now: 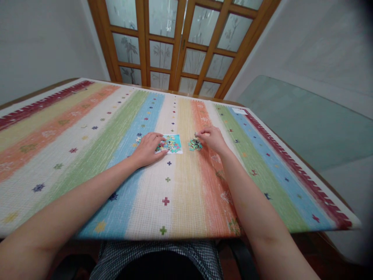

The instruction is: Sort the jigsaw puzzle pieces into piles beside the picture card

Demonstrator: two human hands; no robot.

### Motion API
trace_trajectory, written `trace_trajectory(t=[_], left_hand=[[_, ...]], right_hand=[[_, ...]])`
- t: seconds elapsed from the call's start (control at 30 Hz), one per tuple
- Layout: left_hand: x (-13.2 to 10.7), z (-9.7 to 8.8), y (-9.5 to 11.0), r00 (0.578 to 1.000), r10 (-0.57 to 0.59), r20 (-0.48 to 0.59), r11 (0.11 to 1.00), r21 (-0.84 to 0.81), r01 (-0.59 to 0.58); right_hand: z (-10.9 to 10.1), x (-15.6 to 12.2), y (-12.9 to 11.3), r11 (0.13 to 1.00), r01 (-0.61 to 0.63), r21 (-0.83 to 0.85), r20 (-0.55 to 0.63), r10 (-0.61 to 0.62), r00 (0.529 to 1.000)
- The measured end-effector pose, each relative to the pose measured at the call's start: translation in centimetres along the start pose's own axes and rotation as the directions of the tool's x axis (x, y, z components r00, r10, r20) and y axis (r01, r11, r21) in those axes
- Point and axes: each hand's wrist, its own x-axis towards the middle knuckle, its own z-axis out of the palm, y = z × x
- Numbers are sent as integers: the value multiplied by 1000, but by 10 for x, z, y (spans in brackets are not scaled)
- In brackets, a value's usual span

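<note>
Turquoise is colouring the right end of a flat, rectangular printed card (177, 138), which is lying between the near and far edges of the striped, cloth-covered surface (186, 194). The left hand (148, 150), nearer it, is resting over its left end, thumb and fingers parted, obscuring its long axis. The right hand (213, 139) is pinching a small, pale jigsaw piece (196, 134); from that grip, the card is lying leftward, while a green-and-dark jigsaw heap (194, 145) is sitting just nearer the near edge.
</note>
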Motion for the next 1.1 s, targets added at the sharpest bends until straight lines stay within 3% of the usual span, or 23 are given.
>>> trace_trajectory(t=[0.13,0.33,0.67,0.87,1.1], left_hand=[[0,0,0,1000,-13,-2,1000,-3,13],[0,1,-1,1000,1,0,1000,3,-1],[0,0,0,1000,-12,-2,1000,8,12],[0,-1,2,998,-68,-11,997,31,69],[0,-1,3,998,-61,8,997,47,61]], right_hand=[[0,-5,4,998,-61,9,134,59,989],[1,-12,-3,972,-62,-225,58,77,995],[-2,-13,-25,983,3,-186,-50,-13,999],[19,-10,-71,957,247,-150,177,-219,959],[28,-8,-94,931,321,-171,311,-259,915]])
